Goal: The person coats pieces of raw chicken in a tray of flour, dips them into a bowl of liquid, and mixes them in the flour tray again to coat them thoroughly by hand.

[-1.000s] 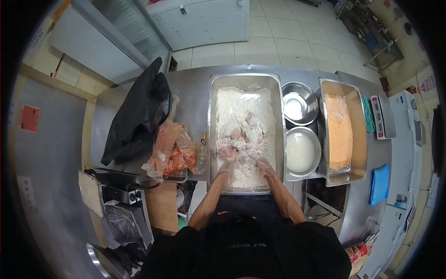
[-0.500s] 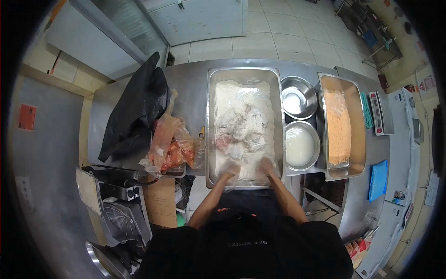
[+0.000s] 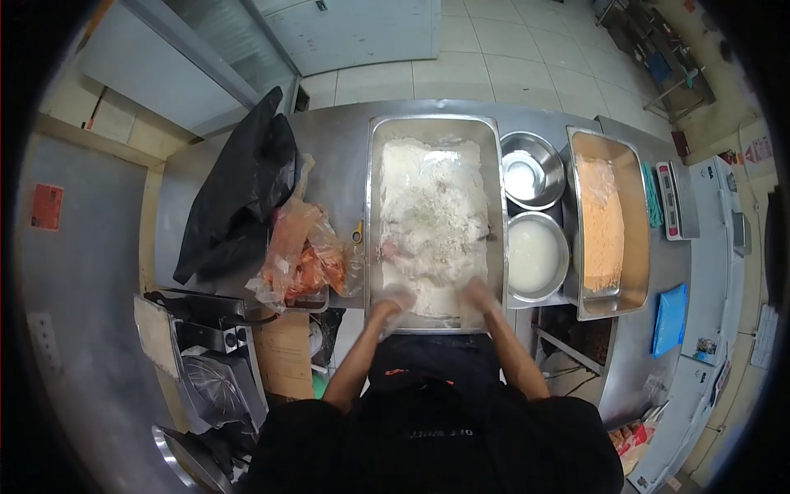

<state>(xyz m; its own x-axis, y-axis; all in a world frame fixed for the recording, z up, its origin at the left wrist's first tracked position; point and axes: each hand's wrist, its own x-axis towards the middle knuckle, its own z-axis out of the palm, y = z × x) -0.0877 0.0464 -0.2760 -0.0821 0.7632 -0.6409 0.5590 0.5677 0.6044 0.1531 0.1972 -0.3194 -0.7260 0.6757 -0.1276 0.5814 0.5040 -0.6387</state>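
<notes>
A deep steel pan (image 3: 373,198) holds a wide bed of white flour (image 3: 428,173). Lumpy, flour-coated pieces lie across its middle, and a pinkish piece (image 3: 393,249) shows through at the left. My left hand (image 3: 397,300) is at the near left corner of the pan, over the flour's edge. Opposite it, my right hand (image 3: 475,295) is at the near right corner. Both hands look whitish and are smeared by motion, so their fingers cannot be made out. Whether either touches the flour or holds anything is unclear.
Right of the pan are an empty-looking steel bowl (image 3: 532,174), a bowl of whitish liquid (image 3: 535,259), a tray of orange powder (image 3: 601,230) and a scale (image 3: 676,202). On the left lie scissors (image 3: 357,235), a bag of reddish food (image 3: 313,267) and black plastic (image 3: 239,189).
Both hands have shifted slightly, the left one outward to the left, and are now blurred. The flour and coated pieces in the middle look stirred and flatter.
</notes>
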